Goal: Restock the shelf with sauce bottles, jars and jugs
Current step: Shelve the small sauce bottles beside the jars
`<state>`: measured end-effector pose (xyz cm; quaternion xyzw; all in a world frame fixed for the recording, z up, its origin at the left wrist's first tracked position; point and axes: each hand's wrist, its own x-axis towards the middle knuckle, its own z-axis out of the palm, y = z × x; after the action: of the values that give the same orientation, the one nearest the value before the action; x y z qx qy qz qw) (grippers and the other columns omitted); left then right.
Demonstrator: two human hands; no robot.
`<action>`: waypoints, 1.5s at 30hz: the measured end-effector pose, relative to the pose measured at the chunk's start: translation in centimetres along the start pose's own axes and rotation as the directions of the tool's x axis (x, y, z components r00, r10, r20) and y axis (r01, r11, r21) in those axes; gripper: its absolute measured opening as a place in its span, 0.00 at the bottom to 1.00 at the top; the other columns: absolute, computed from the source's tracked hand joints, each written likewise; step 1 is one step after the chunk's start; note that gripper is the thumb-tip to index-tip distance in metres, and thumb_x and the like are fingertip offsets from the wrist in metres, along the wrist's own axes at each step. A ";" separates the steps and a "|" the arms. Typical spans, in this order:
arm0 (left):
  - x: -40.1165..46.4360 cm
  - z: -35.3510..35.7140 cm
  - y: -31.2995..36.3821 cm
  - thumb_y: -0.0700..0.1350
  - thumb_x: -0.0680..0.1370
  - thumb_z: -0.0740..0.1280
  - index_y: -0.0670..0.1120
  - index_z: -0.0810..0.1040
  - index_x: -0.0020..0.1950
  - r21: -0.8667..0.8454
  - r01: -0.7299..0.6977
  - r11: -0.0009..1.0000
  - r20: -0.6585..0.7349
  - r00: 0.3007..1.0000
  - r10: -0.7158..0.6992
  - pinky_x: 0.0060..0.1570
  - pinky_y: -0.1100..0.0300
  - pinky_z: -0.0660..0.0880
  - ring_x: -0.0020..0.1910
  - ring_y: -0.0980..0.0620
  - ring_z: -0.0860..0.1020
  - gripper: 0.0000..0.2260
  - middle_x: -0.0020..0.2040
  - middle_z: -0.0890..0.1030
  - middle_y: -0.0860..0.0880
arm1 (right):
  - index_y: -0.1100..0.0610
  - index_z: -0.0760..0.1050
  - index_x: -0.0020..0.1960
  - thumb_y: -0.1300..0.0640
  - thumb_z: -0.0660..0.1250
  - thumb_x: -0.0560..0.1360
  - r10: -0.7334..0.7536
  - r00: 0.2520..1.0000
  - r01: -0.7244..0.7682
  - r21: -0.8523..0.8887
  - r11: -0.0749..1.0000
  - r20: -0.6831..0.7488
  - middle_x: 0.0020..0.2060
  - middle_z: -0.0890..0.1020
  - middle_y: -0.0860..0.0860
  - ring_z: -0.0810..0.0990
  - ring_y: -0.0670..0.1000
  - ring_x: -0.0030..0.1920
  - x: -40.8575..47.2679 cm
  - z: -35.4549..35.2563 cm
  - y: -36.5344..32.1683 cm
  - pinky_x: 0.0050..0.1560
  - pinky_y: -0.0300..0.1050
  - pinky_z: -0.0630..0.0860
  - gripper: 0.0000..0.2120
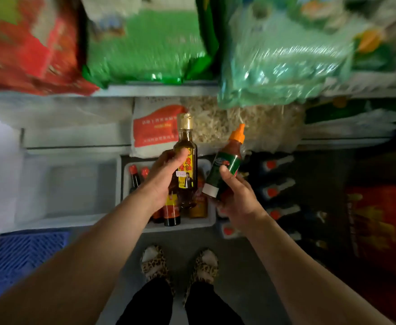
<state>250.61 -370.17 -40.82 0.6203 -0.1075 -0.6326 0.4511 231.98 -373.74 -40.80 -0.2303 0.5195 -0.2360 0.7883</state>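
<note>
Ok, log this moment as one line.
left hand: holds gold-capped bottle | right hand: holds orange-capped bottle | both above bottle tray

Two hands raised: left hand (pixel 163 184) gripping one dark oil bottle (pixel 184 160) with a gold cap, right hand (pixel 238 198) gripping one red sauce bottle (pixel 225 167) with an orange nozzle. One grey tray (pixel 180 225) below, holding at least five bottles (pixel 171 209), further ones hidden behind the hands. At least four white bottles with red caps (pixel 276 188) lying in a dark row to the right. One blue crate (pixel 28 254) at lower left. Two leopard-print slippers (pixel 154 263) on the floor.
</note>
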 end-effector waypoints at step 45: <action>-15.5 2.6 53.1 0.35 0.74 0.70 0.46 0.75 0.60 -0.306 -0.633 0.711 0.039 0.738 0.674 0.49 0.53 0.74 0.54 0.47 0.78 0.15 0.51 0.82 0.47 | 0.44 0.80 0.53 0.57 0.81 0.67 -0.829 0.558 0.730 -0.498 0.467 0.040 0.49 0.87 0.51 0.85 0.51 0.51 -12.4 28.6 -43.2 0.53 0.53 0.83 0.19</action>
<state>268.77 -390.63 7.31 0.4248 -0.2654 -0.4842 0.7174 248.45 -396.59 4.42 -0.5963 0.4741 -0.4630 0.4532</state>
